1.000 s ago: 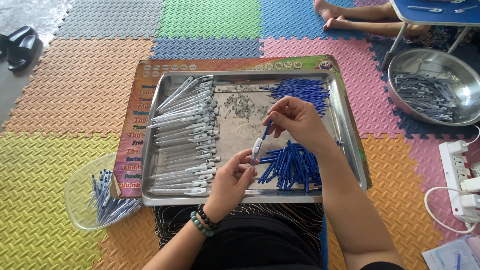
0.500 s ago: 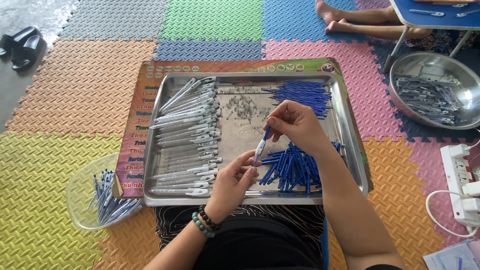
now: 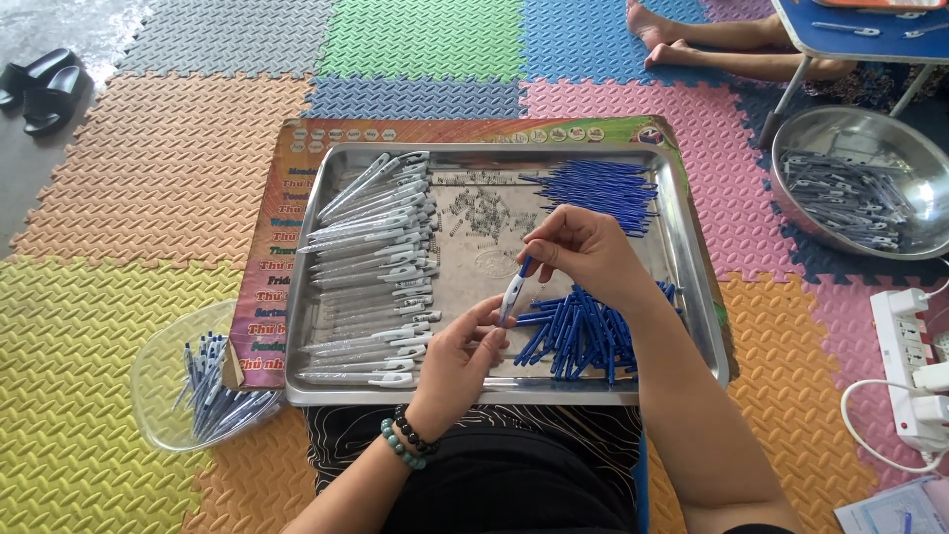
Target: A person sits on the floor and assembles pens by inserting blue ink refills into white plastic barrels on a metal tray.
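A steel tray [image 3: 692,297] lies on a printed mat in front of me. Both hands hold one pen [image 3: 513,293] above the tray's middle: my left hand [image 3: 457,359] grips its pale lower barrel, my right hand [image 3: 583,252] pinches the blue part at its top. White pen barrels [image 3: 374,265] lie in rows on the tray's left. Blue pen parts are piled at the front right [image 3: 583,331] and the back right [image 3: 598,188]. Small springs [image 3: 484,213] are scattered in the middle at the back.
A clear plastic bowl [image 3: 158,381] with finished pens stands left of the tray. A steel bowl [image 3: 860,188] of pen parts sits at the right, under a blue folding table [image 3: 860,20]. Another person's feet [image 3: 657,35] rest at the back. A power strip [image 3: 914,366] lies right; sandals [image 3: 44,84] far left.
The hands have barely moved. The pen between them stays over the tray's middle, with the right hand's fingers shifted slightly at its blue top.
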